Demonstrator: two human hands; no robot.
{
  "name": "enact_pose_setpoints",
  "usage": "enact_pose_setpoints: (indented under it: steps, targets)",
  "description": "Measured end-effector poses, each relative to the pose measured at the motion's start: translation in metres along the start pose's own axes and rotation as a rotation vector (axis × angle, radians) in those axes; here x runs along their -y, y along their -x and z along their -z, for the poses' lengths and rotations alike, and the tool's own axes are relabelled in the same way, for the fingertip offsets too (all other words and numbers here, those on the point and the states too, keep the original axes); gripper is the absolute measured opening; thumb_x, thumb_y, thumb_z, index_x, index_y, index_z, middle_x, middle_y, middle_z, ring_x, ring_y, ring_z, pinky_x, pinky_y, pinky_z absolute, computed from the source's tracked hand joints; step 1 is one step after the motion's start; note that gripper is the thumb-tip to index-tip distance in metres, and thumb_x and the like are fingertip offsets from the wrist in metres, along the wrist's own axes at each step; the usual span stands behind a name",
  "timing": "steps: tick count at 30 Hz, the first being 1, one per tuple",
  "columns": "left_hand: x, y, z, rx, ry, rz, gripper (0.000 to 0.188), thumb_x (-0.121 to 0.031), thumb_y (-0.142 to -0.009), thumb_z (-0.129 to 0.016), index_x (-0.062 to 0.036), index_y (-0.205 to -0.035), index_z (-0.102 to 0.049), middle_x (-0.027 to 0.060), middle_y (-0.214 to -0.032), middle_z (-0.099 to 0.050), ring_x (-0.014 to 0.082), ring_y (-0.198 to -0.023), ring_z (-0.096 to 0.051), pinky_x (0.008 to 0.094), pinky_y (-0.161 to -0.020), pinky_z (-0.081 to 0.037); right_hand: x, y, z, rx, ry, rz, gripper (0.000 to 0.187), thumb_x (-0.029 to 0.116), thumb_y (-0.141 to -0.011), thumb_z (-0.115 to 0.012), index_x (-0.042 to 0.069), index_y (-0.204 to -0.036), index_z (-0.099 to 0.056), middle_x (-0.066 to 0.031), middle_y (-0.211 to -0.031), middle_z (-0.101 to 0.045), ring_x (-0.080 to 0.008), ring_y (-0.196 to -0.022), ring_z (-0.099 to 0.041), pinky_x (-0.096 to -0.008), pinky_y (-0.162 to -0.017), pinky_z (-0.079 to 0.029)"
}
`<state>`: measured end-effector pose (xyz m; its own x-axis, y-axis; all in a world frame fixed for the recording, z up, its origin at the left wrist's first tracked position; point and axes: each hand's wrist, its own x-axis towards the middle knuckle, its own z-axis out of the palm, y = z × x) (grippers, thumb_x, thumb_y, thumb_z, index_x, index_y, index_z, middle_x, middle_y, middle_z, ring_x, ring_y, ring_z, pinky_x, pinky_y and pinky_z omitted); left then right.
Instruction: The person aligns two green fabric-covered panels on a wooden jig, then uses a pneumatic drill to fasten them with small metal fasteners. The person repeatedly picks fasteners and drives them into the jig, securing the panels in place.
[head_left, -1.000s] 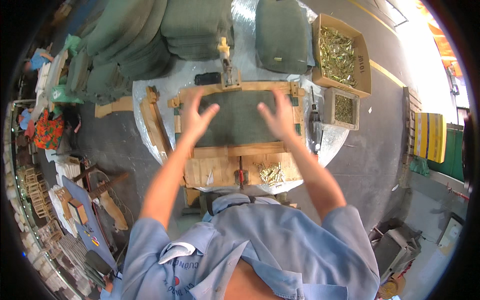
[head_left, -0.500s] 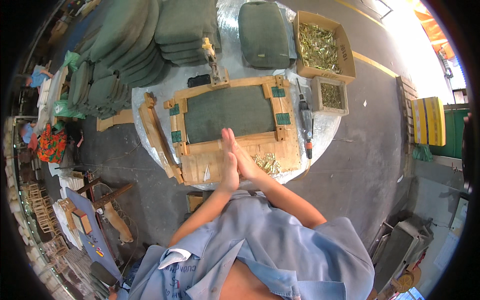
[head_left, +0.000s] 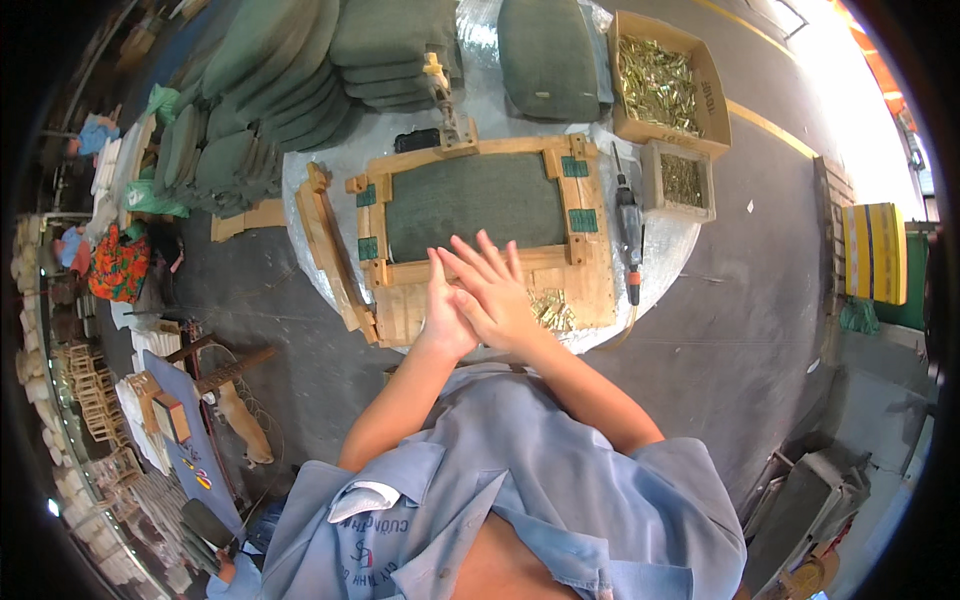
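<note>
My right hand is open, fingers spread, laid across my left hand. The left hand's fingers are stretched out too, partly hidden behind the right. Neither holds anything. Just beyond the fingertips lies a dark green padded panel inside a wooden frame fixed on a board. Green pads sit at the frame's sides. On the frame's far edge stands a metal clamp with a yellow tip. A small heap of brass-coloured metal pieces lies on the board right of my hands.
A power screwdriver lies right of the frame, near a cardboard box and a smaller tray, both holding small metal pieces. Loose wooden bars lie at left. Green cushions are stacked behind. Another cushion lies at the back.
My palms were pressed together with fingers straight; now the right hand has turned across the left and its fingers have spread. The whole view has shifted slightly.
</note>
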<state>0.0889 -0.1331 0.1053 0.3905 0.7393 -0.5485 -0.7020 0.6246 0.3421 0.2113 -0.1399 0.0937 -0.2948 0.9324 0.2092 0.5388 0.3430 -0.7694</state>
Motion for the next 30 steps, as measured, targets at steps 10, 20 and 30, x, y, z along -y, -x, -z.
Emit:
enact_pose_setpoints:
  steps: [10,20,30]
  targets:
    - [-0.081,0.139,-0.174,1.318,-0.098,0.219,0.109,-0.090,-0.096,-0.028,-0.0171,-0.171,0.002,0.0204,-0.177,-0.013,0.0573,-0.156,-0.021,0.0755,-0.122,-0.018,-0.117,0.074,0.041,-0.467,-0.266,-0.543,0.047,0.025,-0.115,-0.044,-0.002,-0.152,-0.050,-0.0263,-0.152,-0.056,-0.0373,-0.144,-0.051,-0.0438,-0.121,-0.038]
    - [-0.081,0.138,-0.161,1.392,-0.100,0.150,0.101,-0.084,-0.100,-0.031,-0.0073,-0.165,-0.022,0.0291,-0.164,-0.035,0.0525,-0.150,-0.038,0.0674,-0.121,-0.029,-0.110,0.145,-0.004,-0.324,-0.260,-0.682,0.043,0.030,-0.114,-0.048,-0.002,-0.142,-0.060,-0.0216,-0.131,-0.068,-0.0311,-0.122,-0.065,-0.0401,-0.107,-0.048]
    - [-0.016,0.093,0.177,-0.368,-1.134,-0.178,0.056,-0.052,-0.112,-0.047,-0.0080,-0.143,-0.064,0.0084,-0.142,-0.067,0.0215,-0.130,-0.063,0.0362,-0.111,-0.044,-0.096,0.204,-0.011,-0.278,-0.424,-0.887,0.041,0.033,-0.114,-0.052,-0.001,-0.131,-0.067,-0.0144,-0.114,-0.075,-0.0232,-0.109,-0.069,-0.0348,-0.100,-0.051]
